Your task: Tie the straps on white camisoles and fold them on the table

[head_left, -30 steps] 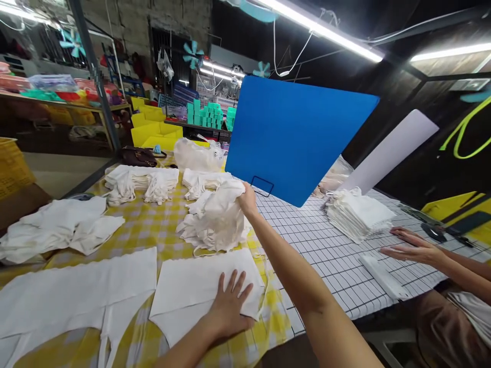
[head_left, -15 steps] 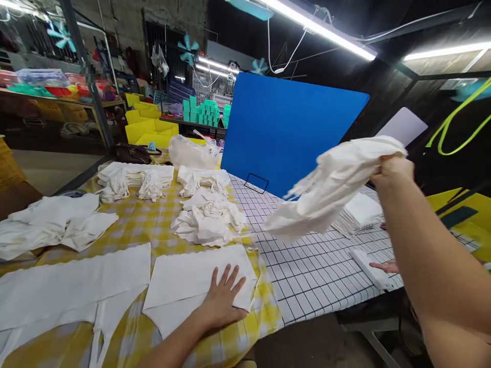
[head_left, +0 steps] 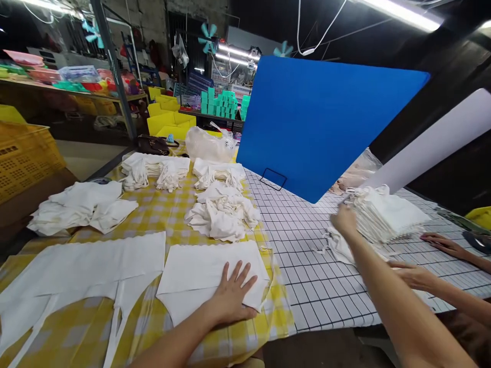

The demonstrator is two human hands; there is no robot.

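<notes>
My left hand (head_left: 235, 294) lies flat with spread fingers on a white strapped garment (head_left: 207, 266), smoothed out on the yellow checked cloth. A second white garment (head_left: 103, 263) is spread out to its left. My right hand (head_left: 345, 222) is stretched out over the grid-patterned cloth, beside a stack of white garments (head_left: 383, 214). A loose white garment (head_left: 339, 248) lies just under that hand, its straps trailing. The right fingers are blurred and partly hidden, so their hold on the fabric is unclear.
A co-worker's hands (head_left: 416, 276) rest at the right side of the table. Crumpled white garments (head_left: 224, 212) and folded piles (head_left: 155, 168) lie farther back. A blue board (head_left: 318, 122) stands behind a black wire frame (head_left: 273, 179). A yellow crate (head_left: 28, 158) is at left.
My right hand has come down from the air toward the stack, and the white garment it carried now lies on the grid cloth. My left hand stays put. The view has turned right.
</notes>
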